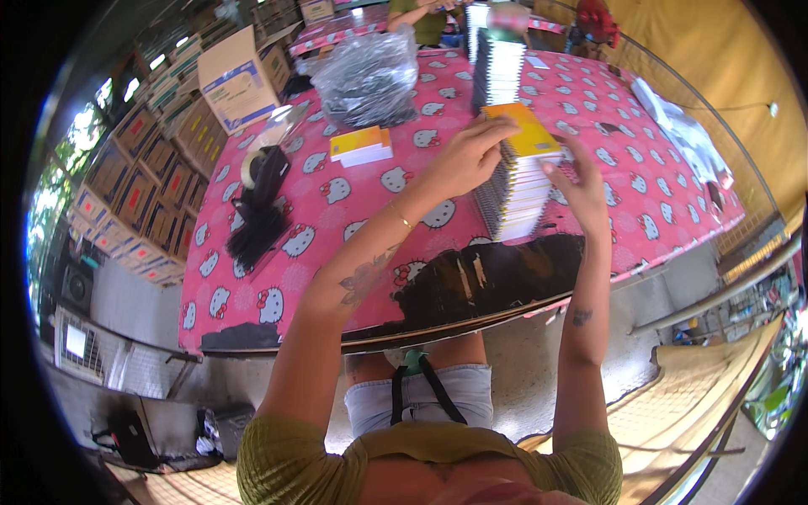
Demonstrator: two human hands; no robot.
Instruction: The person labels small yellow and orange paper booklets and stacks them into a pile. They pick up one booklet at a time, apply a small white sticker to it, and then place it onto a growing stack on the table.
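On my feed I'm seeing a pink table mid-frame, w/ a plastic bag sitting upper ctr-left. Notebook stack is standing R of ctr. L hand is half-curling over its top, can't tell if gripping; R hand is hanging part-open at its R side, contact unclear.

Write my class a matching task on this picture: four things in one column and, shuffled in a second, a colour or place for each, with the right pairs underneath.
Things
1. Notebook stack
2. Tablecloth
3. Tape dispenser
4. Cardboard box

Colours and places
A. Black, towards the table's left side
B. Brown, with a flap standing up
C. Between the left hand and the right hand
D. Pink, with white cat faces

Right pairs: 1-C, 2-D, 3-A, 4-B
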